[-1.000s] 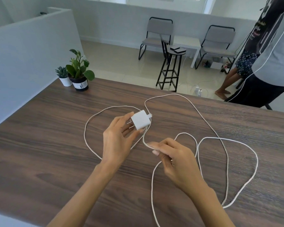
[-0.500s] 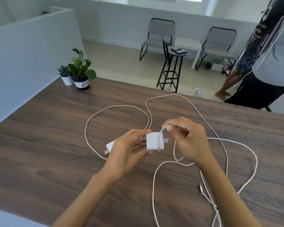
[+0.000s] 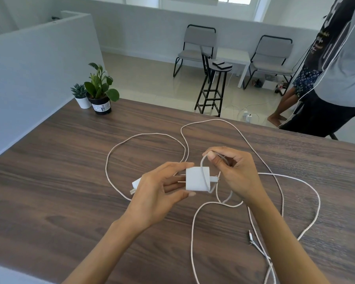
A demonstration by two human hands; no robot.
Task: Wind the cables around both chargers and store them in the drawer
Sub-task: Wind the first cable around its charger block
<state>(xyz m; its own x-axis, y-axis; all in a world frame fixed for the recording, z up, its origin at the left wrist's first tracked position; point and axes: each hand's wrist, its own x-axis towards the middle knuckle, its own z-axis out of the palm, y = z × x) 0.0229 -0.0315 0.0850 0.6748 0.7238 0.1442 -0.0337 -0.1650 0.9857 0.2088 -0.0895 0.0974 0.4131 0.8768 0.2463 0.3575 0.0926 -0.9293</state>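
Note:
My left hand grips a white cube charger by its pronged end, above the middle of the wooden table. One turn of its white cable lies over the charger body. My right hand pinches that cable just above the charger. A second white charger lies on the table, mostly hidden behind my left hand. Long white cable loops sprawl across the table to the right and behind. No drawer is in view.
Two potted plants stand at the table's far left corner beside a grey partition. A person stands past the far right edge. A black stool and chairs stand on the floor beyond.
My right hand has carried the cable up and over the charger, laying a first turn on it. The charger has come lower and nearer to me in my left hand.

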